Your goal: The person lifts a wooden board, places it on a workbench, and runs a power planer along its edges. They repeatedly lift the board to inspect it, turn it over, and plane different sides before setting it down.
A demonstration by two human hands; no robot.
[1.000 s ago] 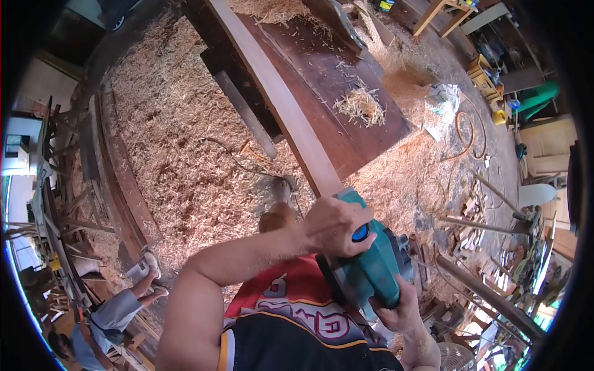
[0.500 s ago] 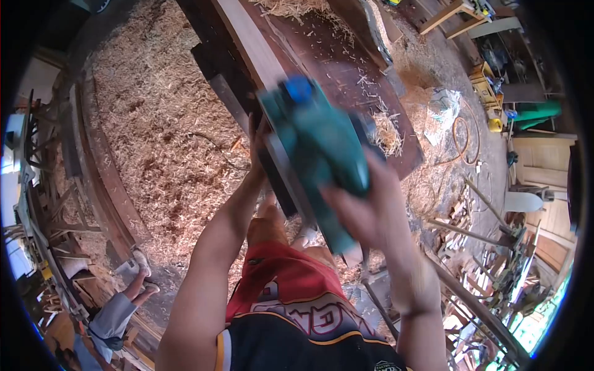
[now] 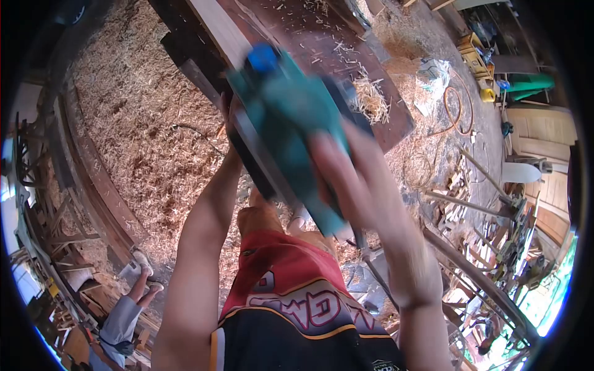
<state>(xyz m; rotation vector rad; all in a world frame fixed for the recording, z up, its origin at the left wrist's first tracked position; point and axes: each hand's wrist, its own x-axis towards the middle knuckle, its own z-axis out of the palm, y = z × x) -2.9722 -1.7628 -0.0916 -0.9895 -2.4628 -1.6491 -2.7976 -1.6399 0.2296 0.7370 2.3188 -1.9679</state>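
Gripping the green planer (image 3: 291, 117) toward its back end, the right hand (image 3: 352, 179) has its fingers closed around the body, though blur hides just how each one sits. From where I stand, the left hand (image 3: 232, 120) is along the planer's eleven o'clock side, partly hidden by it; I can't tell whether those fingers are spread or closed, or whether they touch the tool

The planer is just above the middle of the view, tilted so that the blue knob (image 3: 263, 58) at its front points toward eleven o'clock. A pale strip of wood (image 3: 223, 31) runs from there up toward the same hour, its near part hidden under the tool. I can't make out whether the two are touching. Beside it, toward one o'clock, is a reddish-brown board (image 3: 396, 117) with a small heap of shavings (image 3: 373, 102) on top

More curls (image 3: 148, 123) cover the floor toward ten o'clock. Over at two o'clock are a clear plastic bag (image 3: 435, 80) and a looped orange hose (image 3: 450, 111), with a yellow crate (image 3: 473, 59) farther out. Another person (image 3: 120, 318) is well apart, at eight o'clock
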